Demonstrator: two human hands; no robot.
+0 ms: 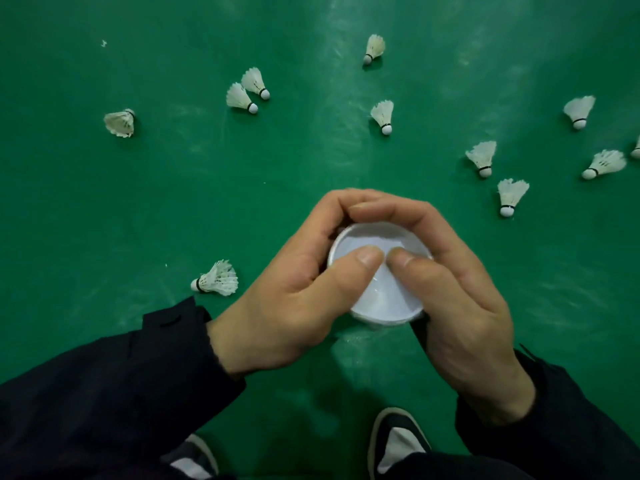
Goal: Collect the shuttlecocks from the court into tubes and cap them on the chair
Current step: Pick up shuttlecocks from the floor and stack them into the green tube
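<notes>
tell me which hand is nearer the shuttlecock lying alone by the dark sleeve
Left. The left hand grips the white cap just right of that shuttlecock; the right hand is beyond the cap, farther away.

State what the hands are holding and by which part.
Both hands, left and right, hold a white cap atop a mostly hidden tube: fingers curl round its rim, both thumbs press on its top face.

I am seeing dim, even light; pale glare is streaking the green floor (pixel 450 46) at upper right, and wide-angle bending is curving the frame edges.
</notes>
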